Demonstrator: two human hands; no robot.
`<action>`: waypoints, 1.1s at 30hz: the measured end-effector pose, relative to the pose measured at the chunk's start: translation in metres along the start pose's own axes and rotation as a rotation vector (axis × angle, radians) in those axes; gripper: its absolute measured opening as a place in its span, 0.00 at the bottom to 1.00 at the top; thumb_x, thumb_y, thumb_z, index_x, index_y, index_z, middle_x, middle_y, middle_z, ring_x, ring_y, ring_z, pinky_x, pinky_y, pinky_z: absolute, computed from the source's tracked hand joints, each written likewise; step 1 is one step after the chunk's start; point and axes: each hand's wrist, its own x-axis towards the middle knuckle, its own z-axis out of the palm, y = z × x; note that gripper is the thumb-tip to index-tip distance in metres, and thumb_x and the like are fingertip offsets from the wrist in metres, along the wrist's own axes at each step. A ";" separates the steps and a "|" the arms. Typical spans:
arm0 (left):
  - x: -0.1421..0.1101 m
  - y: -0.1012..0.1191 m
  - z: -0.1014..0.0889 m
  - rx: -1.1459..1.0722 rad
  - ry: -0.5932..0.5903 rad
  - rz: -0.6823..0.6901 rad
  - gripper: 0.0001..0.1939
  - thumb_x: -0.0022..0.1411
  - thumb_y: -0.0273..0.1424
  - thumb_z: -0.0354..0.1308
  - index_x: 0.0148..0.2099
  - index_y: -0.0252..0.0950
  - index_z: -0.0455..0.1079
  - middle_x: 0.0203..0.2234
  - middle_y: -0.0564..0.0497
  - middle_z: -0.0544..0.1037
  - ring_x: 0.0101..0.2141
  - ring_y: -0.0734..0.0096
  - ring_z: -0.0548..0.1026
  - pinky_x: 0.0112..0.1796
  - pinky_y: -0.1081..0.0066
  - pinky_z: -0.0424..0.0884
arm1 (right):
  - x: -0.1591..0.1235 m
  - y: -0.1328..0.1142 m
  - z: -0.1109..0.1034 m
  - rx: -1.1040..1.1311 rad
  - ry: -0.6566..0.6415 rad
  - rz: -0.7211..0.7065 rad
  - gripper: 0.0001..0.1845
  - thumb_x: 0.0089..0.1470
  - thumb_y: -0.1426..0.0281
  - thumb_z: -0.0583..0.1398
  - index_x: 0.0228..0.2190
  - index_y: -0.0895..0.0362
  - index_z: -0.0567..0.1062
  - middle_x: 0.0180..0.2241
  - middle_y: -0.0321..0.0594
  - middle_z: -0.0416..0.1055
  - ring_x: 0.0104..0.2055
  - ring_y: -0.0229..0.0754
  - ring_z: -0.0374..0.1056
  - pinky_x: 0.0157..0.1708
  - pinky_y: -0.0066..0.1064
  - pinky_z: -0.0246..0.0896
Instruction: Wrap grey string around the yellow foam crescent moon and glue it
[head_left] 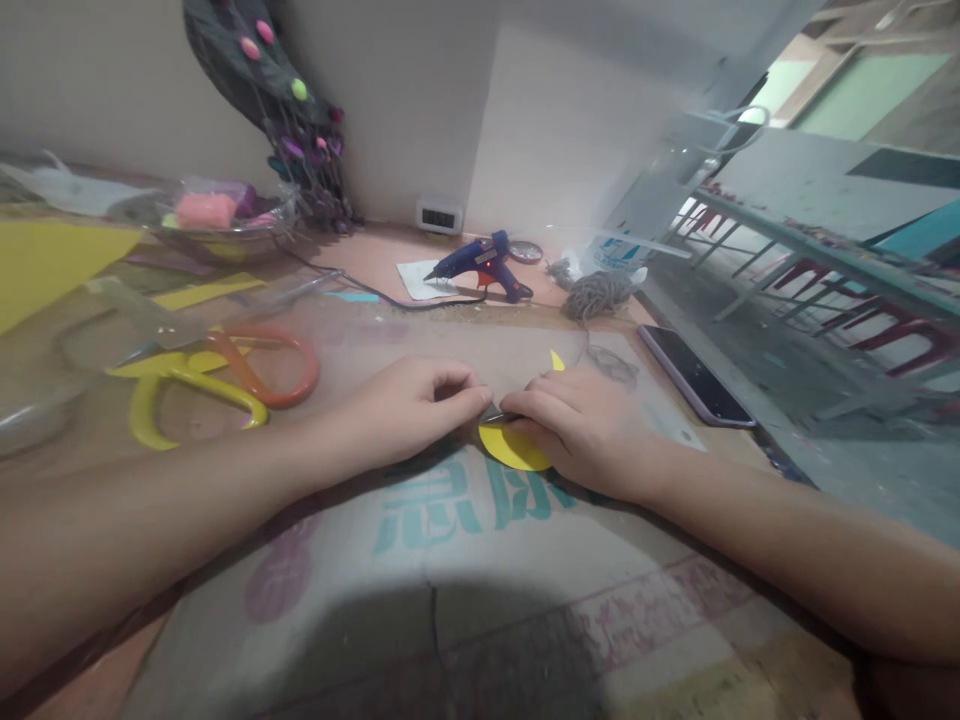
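My right hand [589, 430] is closed on a rounded piece of yellow paper [516, 449], low over the printed sheet. A pointed yellow tip [556, 360] shows just behind that hand; I cannot tell if it belongs to the same piece. At the paper's upper edge, between my two hands, lies a small dark, thin thing [495, 415] whose kind is unclear. My left hand [420, 405] has thumb and forefinger pinched together at its left end. What sits in that pinch is hidden.
A printed sheet [360, 620] covers the tabletop. Orange- and yellow-handled scissors [274, 375] lie left, yellow paper [60, 265] beyond. A lit glue gun [480, 262], a small digital clock [439, 216] and grey yarn [598, 293] are behind. A phone [694, 375] lies at the right edge.
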 end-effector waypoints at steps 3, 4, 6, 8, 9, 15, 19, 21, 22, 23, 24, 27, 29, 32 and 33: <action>0.000 0.000 0.001 -0.005 -0.008 -0.002 0.19 0.64 0.41 0.46 0.29 0.36 0.69 0.25 0.54 0.74 0.29 0.70 0.71 0.30 0.72 0.61 | -0.001 0.000 0.002 0.014 0.007 0.011 0.14 0.63 0.72 0.49 0.36 0.61 0.73 0.25 0.39 0.71 0.27 0.38 0.63 0.28 0.30 0.51; 0.001 0.000 0.001 -0.008 -0.005 -0.003 0.18 0.64 0.41 0.46 0.29 0.36 0.69 0.25 0.54 0.74 0.29 0.70 0.71 0.30 0.72 0.61 | -0.001 0.000 0.002 0.028 0.006 0.025 0.13 0.63 0.71 0.49 0.37 0.61 0.73 0.25 0.39 0.71 0.27 0.38 0.63 0.28 0.30 0.52; 0.000 0.000 0.001 -0.014 0.002 -0.002 0.19 0.64 0.42 0.46 0.30 0.36 0.69 0.24 0.54 0.73 0.29 0.70 0.70 0.29 0.72 0.60 | -0.002 0.000 0.001 0.065 -0.001 0.064 0.13 0.63 0.70 0.50 0.38 0.61 0.73 0.26 0.40 0.71 0.27 0.39 0.63 0.29 0.30 0.52; 0.000 0.000 0.000 -0.020 0.006 0.002 0.19 0.64 0.42 0.46 0.30 0.36 0.69 0.24 0.54 0.73 0.28 0.71 0.69 0.28 0.72 0.59 | -0.003 0.001 0.000 0.107 0.002 0.100 0.13 0.63 0.68 0.51 0.40 0.62 0.72 0.27 0.41 0.70 0.28 0.39 0.63 0.30 0.30 0.53; 0.000 0.000 0.000 -0.022 0.006 0.004 0.19 0.64 0.41 0.46 0.29 0.36 0.69 0.24 0.54 0.73 0.28 0.71 0.69 0.28 0.73 0.59 | -0.004 0.001 0.000 0.124 0.006 0.111 0.13 0.62 0.68 0.51 0.40 0.62 0.71 0.28 0.41 0.70 0.29 0.39 0.62 0.30 0.30 0.53; -0.001 0.001 0.000 -0.043 0.007 0.013 0.19 0.64 0.41 0.46 0.29 0.35 0.68 0.23 0.55 0.71 0.28 0.71 0.68 0.28 0.73 0.59 | -0.004 0.002 -0.001 0.155 -0.009 0.119 0.13 0.62 0.67 0.51 0.40 0.62 0.71 0.28 0.41 0.70 0.28 0.39 0.62 0.30 0.30 0.52; 0.000 0.001 0.001 -0.050 0.010 0.003 0.18 0.64 0.40 0.47 0.28 0.35 0.68 0.23 0.55 0.71 0.28 0.72 0.68 0.28 0.73 0.60 | -0.003 0.001 -0.001 0.136 -0.018 0.108 0.13 0.62 0.69 0.51 0.39 0.62 0.72 0.28 0.41 0.70 0.28 0.40 0.62 0.29 0.30 0.52; 0.000 0.001 0.001 -0.046 0.012 0.002 0.18 0.64 0.40 0.47 0.28 0.36 0.68 0.23 0.56 0.71 0.27 0.72 0.68 0.28 0.73 0.60 | -0.003 0.000 -0.002 0.123 -0.020 0.104 0.12 0.62 0.69 0.51 0.39 0.62 0.72 0.28 0.41 0.70 0.28 0.40 0.62 0.29 0.30 0.51; 0.000 0.001 0.001 -0.043 0.012 -0.001 0.18 0.64 0.40 0.47 0.28 0.36 0.68 0.23 0.56 0.71 0.27 0.72 0.68 0.28 0.73 0.60 | -0.003 0.000 -0.002 0.115 -0.019 0.102 0.12 0.62 0.69 0.51 0.39 0.62 0.72 0.28 0.41 0.70 0.28 0.40 0.62 0.29 0.30 0.51; 0.000 0.001 0.001 -0.039 0.011 -0.005 0.18 0.64 0.41 0.47 0.28 0.36 0.68 0.23 0.56 0.71 0.27 0.72 0.68 0.28 0.72 0.60 | -0.003 0.000 -0.002 0.107 -0.016 0.100 0.12 0.62 0.69 0.51 0.39 0.62 0.72 0.28 0.41 0.71 0.28 0.40 0.62 0.29 0.30 0.51; -0.001 0.001 0.001 -0.035 0.010 -0.009 0.18 0.64 0.41 0.47 0.28 0.36 0.68 0.23 0.55 0.71 0.27 0.72 0.68 0.28 0.72 0.59 | -0.003 0.000 -0.002 0.100 -0.014 0.098 0.11 0.62 0.70 0.52 0.38 0.62 0.72 0.28 0.41 0.71 0.28 0.40 0.62 0.29 0.30 0.51; -0.001 0.002 0.000 -0.021 0.006 -0.013 0.18 0.64 0.41 0.47 0.29 0.36 0.69 0.23 0.55 0.72 0.28 0.71 0.69 0.28 0.72 0.59 | -0.003 0.001 -0.001 0.090 -0.011 0.092 0.11 0.61 0.70 0.52 0.38 0.61 0.72 0.28 0.41 0.71 0.28 0.40 0.63 0.29 0.30 0.51; -0.001 0.002 0.000 -0.016 0.006 -0.008 0.18 0.64 0.41 0.47 0.29 0.36 0.69 0.24 0.55 0.72 0.28 0.71 0.69 0.28 0.72 0.59 | -0.003 0.001 -0.001 0.092 -0.018 0.092 0.11 0.61 0.69 0.52 0.38 0.61 0.72 0.28 0.41 0.71 0.28 0.40 0.63 0.29 0.31 0.51; -0.001 0.003 0.000 -0.016 0.007 0.003 0.18 0.64 0.41 0.47 0.29 0.36 0.69 0.23 0.55 0.71 0.27 0.72 0.69 0.28 0.72 0.59 | -0.004 0.002 0.000 0.100 -0.029 0.094 0.11 0.62 0.69 0.52 0.39 0.61 0.72 0.28 0.41 0.72 0.29 0.40 0.63 0.29 0.31 0.52; -0.001 0.003 -0.001 -0.014 0.008 0.005 0.18 0.64 0.41 0.47 0.29 0.36 0.69 0.23 0.55 0.71 0.27 0.72 0.68 0.28 0.72 0.59 | -0.004 0.001 0.000 0.102 -0.030 0.095 0.11 0.62 0.69 0.52 0.39 0.61 0.72 0.28 0.41 0.72 0.29 0.40 0.63 0.29 0.31 0.52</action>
